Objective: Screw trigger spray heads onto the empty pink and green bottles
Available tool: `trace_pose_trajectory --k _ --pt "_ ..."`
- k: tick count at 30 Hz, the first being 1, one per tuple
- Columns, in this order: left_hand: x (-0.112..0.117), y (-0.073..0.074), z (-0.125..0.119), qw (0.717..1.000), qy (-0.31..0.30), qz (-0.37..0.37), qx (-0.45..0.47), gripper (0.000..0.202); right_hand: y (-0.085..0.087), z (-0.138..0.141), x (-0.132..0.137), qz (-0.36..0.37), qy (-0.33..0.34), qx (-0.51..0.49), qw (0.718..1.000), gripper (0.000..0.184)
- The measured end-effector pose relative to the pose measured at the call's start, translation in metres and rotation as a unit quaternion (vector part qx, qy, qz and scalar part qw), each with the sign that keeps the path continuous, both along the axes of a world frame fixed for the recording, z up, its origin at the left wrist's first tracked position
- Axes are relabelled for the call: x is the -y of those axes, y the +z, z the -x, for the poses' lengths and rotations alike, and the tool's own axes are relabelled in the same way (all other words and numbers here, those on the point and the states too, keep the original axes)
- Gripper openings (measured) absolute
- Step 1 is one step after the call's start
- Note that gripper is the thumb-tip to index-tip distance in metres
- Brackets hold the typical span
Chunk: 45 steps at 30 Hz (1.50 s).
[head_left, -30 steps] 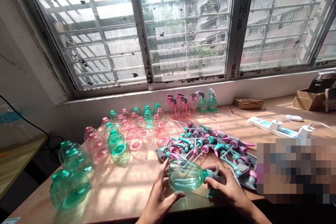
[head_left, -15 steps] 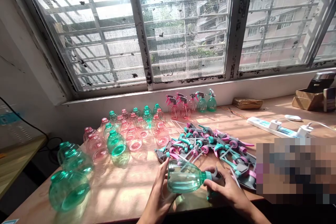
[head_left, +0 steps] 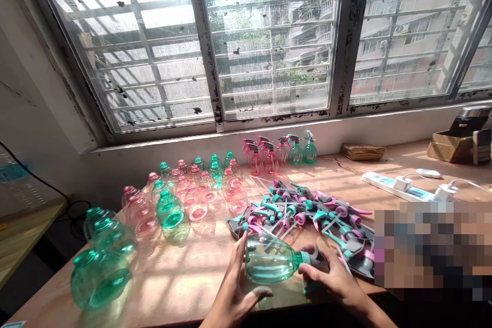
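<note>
Green bottle (head_left: 271, 264), one, translucent: lower centre of the frame, tipped onto its side between both hands, base to the left, neck to the right.

Spray head (head_left: 320, 261), one, dark grey with teal collar (head_left: 305, 258): right of lower centre, set at the bottle's neck; depth of threading not discernible.

Right grip (head_left: 333, 272), bare hand: clasped around the spray head, thumb laid by the collar.

Left grip (head_left: 232, 278), bare hand: loosely cupped at the bottle's base, thumb spread away below, fingers upright along the far side; contact uncertain.

Loose spray heads (head_left: 303, 207), many, in pink, teal and grey, with pale tubes: heaped right of centre, just beyond the bottle.

Uncapped green bottles (head_left: 100, 282), several, upright: largest in appearance at lower left, others amid the group left of centre.

Uncapped pink bottles (head_left: 142, 215), numerous, upright: left of centre, intermixed with the green.

Bottles with spray heads fitted (head_left: 295, 154), pink and green: small upright cluster, centre, near the wall.

Power strip (head_left: 378, 182), white, with plugs: right side of the frame.

Packet (head_left: 362, 151), brown, flat: right of centre, near the wall.

Table (head_left: 184, 277), wooden, sunlit: beneath all the above.

Window (head_left: 269, 51), barred: across the top.
</note>
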<state>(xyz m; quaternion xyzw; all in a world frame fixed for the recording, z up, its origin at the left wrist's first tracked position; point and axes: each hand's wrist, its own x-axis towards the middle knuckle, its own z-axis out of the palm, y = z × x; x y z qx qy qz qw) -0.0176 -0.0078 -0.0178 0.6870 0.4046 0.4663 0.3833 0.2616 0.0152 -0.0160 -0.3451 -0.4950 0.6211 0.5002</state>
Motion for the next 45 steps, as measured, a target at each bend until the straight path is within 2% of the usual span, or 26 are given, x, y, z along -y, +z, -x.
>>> trace_pose_trajectory --k 5,8,15,20,27,33,36,39,45 --pt "0.000 0.005 0.003 0.998 -0.005 -0.019 -0.052 0.092 -0.001 0.000 -0.001 -0.006 0.002 0.018 1.000 0.045" --pt "-0.001 0.007 0.002 0.999 0.002 -0.006 -0.042 0.096 -0.002 -0.001 -0.002 -0.018 0.003 0.024 1.000 0.045" --pt "-0.003 0.000 0.004 0.997 0.015 -0.047 -0.054 0.094 -0.001 -0.001 -0.003 -0.035 -0.027 0.047 0.998 0.042" --pt "-0.005 -0.003 0.002 0.996 0.037 -0.068 -0.044 0.086 -0.002 -0.002 -0.004 -0.049 -0.020 0.052 0.997 0.042" --pt "-0.003 -0.008 0.005 0.999 0.031 -0.010 -0.040 0.094 -0.002 -0.002 -0.004 -0.038 -0.026 0.034 0.998 0.045" --pt "0.001 0.006 -0.001 0.999 -0.027 0.036 0.023 0.090 -0.005 -0.002 -0.005 -0.027 -0.023 0.030 0.999 0.048" --pt "0.001 0.006 -0.003 0.997 -0.022 0.036 0.061 0.097 -0.007 -0.001 -0.005 -0.016 -0.029 0.019 0.999 0.049" --pt "0.000 0.002 -0.003 0.999 -0.007 0.022 0.042 0.098 -0.009 -0.001 -0.006 -0.023 -0.031 0.017 0.999 0.050" --pt "-0.002 -0.001 0.000 1.000 -0.013 0.024 -0.013 0.099 -0.008 -0.002 -0.006 -0.041 -0.032 0.038 0.998 0.049"
